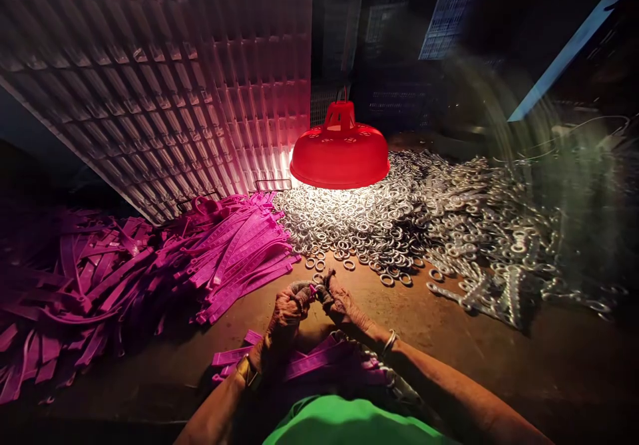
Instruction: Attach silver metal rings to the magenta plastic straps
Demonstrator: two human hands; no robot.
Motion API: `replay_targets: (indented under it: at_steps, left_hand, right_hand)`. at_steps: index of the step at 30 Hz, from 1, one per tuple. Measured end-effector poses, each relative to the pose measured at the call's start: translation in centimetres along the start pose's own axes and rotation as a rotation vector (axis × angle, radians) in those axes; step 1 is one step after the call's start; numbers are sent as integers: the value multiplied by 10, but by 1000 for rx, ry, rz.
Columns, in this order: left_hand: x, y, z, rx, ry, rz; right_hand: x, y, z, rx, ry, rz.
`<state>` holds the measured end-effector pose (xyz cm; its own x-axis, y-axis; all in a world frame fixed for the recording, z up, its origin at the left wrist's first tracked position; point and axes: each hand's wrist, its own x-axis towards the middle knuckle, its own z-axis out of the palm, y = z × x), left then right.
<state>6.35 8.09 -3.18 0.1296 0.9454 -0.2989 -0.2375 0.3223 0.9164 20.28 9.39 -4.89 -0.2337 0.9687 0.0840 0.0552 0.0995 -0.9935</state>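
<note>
My left hand, with cloth wrapped round its fingers, pinches the end of a purple strap. Opposite it, almost touching, my right hand is closed on a small silvery piece that looks like a metal ring; the fingers partly hide it. Its fingertips are wrapped in dark cloth too. Just beyond the hands a heap of loose metal rings spreads over the table. More purple straps lie in front of my body, below my wrists, with some silvery pieces at their right end.
A red lamp hangs low over the rings. Purple straps are piled to the left, before upright ribbed translucent panels. At right lie linked metal pieces, with a blurred round shape behind. The brown tabletop shows near my right arm.
</note>
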Motion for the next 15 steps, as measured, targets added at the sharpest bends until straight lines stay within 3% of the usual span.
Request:
replay_targets:
  at_steps: [3,8,15]
  left_hand:
    - [5,-9,-1,59,56,-18]
    - [3,-6,4,133,74,-9]
    - [1,-9,4,136,31,-22]
  right_hand:
    - [1,-6,-8,-12,-100,108]
    - [6,-4,-19,-45,-250,424]
    - [-2,20,-13,191,-196,409]
